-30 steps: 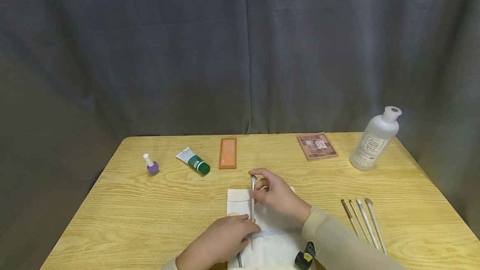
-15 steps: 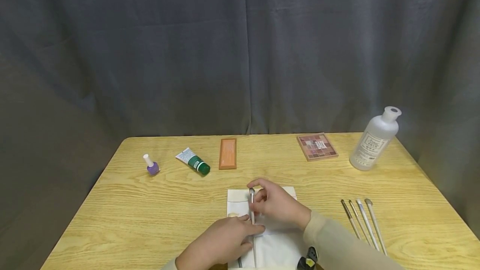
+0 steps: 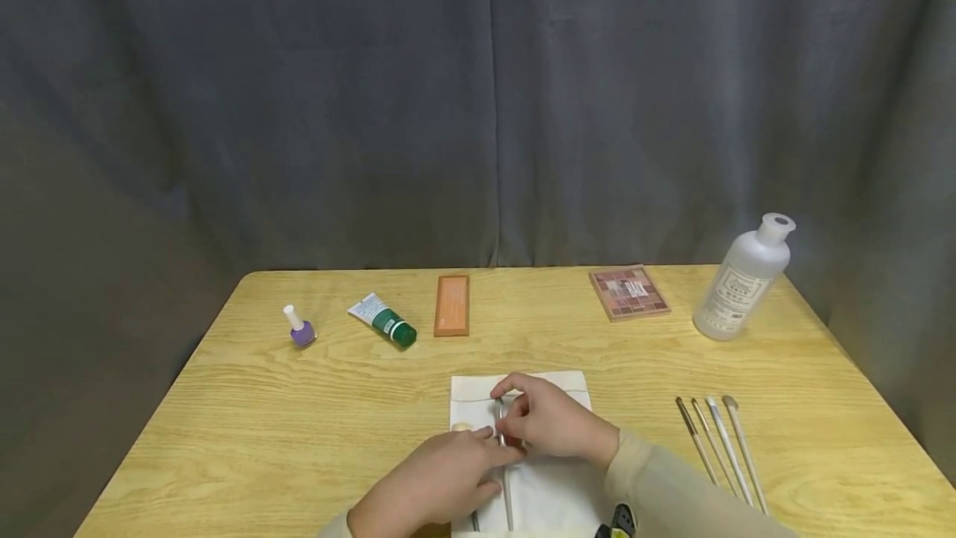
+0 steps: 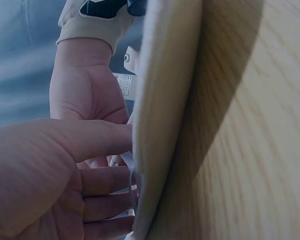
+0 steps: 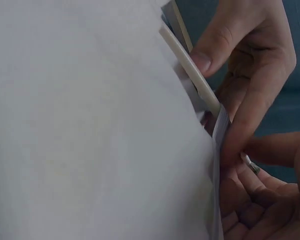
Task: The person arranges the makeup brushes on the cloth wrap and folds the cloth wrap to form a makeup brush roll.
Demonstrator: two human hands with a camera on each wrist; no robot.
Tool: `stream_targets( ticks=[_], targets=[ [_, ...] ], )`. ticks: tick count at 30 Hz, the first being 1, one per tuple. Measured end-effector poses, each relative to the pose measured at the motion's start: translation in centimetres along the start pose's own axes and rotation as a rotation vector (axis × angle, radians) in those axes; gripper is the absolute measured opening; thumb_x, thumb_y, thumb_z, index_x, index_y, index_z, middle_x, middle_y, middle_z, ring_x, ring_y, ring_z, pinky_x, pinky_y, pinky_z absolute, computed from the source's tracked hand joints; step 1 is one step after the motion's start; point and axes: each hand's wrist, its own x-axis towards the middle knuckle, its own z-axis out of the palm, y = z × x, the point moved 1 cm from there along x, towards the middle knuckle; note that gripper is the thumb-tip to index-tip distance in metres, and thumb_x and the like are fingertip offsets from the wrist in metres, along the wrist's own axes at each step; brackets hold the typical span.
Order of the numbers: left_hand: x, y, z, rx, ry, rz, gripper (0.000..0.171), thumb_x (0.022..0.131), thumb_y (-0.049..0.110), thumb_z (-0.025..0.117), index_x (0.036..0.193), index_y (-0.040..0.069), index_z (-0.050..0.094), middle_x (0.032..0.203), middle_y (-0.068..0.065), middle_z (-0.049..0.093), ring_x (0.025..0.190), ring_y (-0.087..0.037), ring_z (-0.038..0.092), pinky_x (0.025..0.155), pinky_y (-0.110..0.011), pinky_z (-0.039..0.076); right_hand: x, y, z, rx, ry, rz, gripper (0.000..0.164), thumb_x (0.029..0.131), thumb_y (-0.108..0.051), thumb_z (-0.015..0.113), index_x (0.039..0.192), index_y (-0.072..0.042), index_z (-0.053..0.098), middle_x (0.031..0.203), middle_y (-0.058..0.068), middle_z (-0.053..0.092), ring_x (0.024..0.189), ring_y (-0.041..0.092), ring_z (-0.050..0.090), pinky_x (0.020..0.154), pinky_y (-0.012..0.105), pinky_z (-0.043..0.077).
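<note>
While a right hand [image 3: 556, 422] pinches a makeup brush [image 3: 500, 413], a left hand [image 3: 451, 476] lies across it

Where the table comes nearest the wearer, a black device with a yellow patch [image 3: 618, 524] sits by the cream right sleeve [image 3: 680, 488]. The left hand's index finger lies straight over the brush, its thumb apart; whether it also nips the cloth's edge, I cannot tell. Below these fingers the slim handle shows again against a white cloth [image 3: 556, 496]. The right hand's thumb and fingers pinch the brush near its upper end, over the cloth. A dark handle [image 3: 475, 521] shows beside the left hand.

Right of the cloth, four brushes [image 3: 729, 451] lie side by side, heads pointing away. The table [image 3: 299, 438] is yellowish wood with wavy grain and a rounded far-left corner; from the left wrist, a shadow falls on the wood beside the cloth.

Farther back, left to right, are a purple nail-polish bottle [image 3: 303, 334] with a white cap, a green-and-white tube [image 3: 384, 320] on its side, a flat orange case [image 3: 451, 305], a square palette [image 3: 630, 292] and a tall translucent bottle [image 3: 743, 285] with a printed label. Behind the far edge, a dark grey curtain [image 3: 478, 106] hangs in soft folds, filling the background.
</note>
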Motion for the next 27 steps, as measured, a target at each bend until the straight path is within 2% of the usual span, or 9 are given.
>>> stream_targets(
  ticks=[6, 13, 20, 27],
  targets=[
    [0.17, -0.09, -0.25, 0.001, 0.005, -0.005, 0.038, 0.090, 0.021, 0.073, 0.127, 0.027, 0.070, 0.121, 0.011, 0.069, 0.125, -0.015, 0.059, 0.084, -0.032, 0.055, -0.10, -0.29, 0.25, -0.065, 0.044, -0.003, 0.029, 0.096, -0.008, 0.064, 0.124, -0.001, 0.056, 0.072, 0.003, 0.066, 0.056, 0.012, 0.054, 0.052, 0.024, 0.042],
    [0.28, -0.14, -0.14, 0.004, -0.008, -0.002, 0.034, 0.090, 0.021, 0.072, 0.124, 0.028, 0.071, 0.121, 0.013, 0.069, 0.122, -0.014, 0.060, 0.083, -0.031, 0.053, -0.02, -0.04, 0.64, -0.103, 0.070, -0.012, 0.014, 0.094, -0.004, 0.063, 0.108, -0.002, 0.063, 0.073, -0.001, 0.068, 0.059, 0.011, 0.060, 0.055, 0.024, 0.047],
    [0.08, 0.11, -0.20, 0.016, -0.010, -0.011, 0.035, 0.091, 0.021, 0.073, 0.125, 0.027, 0.071, 0.125, 0.012, 0.068, 0.128, -0.019, 0.057, 0.098, -0.039, 0.052, -0.14, -0.03, 0.70, -0.095, 0.063, 0.004, 0.005, 0.095, -0.006, 0.062, 0.099, -0.004, 0.064, 0.070, 0.002, 0.067, 0.057, 0.011, 0.058, 0.054, 0.024, 0.044],
    [-0.05, 0.15, -0.30, -0.028, -0.011, -0.019, 0.036, 0.093, 0.021, 0.072, 0.128, 0.026, 0.070, 0.124, 0.010, 0.069, 0.127, -0.022, 0.059, 0.100, -0.042, 0.051, -0.10, -0.07, 0.74, -0.156, 0.065, 0.001, 0.007, 0.094, -0.005, 0.064, 0.088, -0.008, 0.065, 0.066, 0.000, 0.066, 0.054, 0.009, 0.056, 0.052, 0.022, 0.041]
  ],
)
